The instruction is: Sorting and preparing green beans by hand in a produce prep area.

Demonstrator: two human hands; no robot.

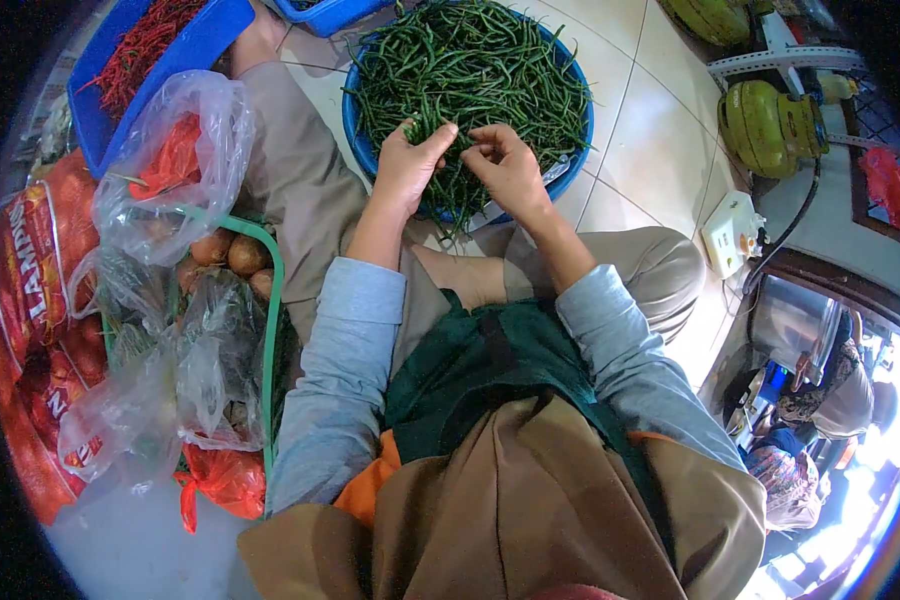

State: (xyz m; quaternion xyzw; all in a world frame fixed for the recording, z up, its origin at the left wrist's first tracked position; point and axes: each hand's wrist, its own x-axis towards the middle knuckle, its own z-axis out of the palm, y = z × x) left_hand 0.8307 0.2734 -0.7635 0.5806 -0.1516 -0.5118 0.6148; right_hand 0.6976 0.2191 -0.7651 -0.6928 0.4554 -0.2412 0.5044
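A round blue tub (358, 142) before me is heaped with long green chillies (487, 67). My left hand (409, 165) holds a small bunch of them over the near side of the heap, the thumb pressed across it. Close to its right, my right hand (514, 169) has its fingers curled and thumb and fingertips drawn together. Whether anything is pinched there is too small to tell. More chillies hang below the hands at the tub's near rim. Beside my right wrist, a pale translucent piece (556, 169) lies against the rim.
Red chillies (146, 49) fill a blue crate (94, 131) at the upper left. Below it stand a green-rimmed basket (271, 337) with round brown produce (246, 253) and plastic bags (221, 360), and red mesh sacks (37, 262). A green gas cylinder (765, 127) stands right; people (787, 480) sit beyond.
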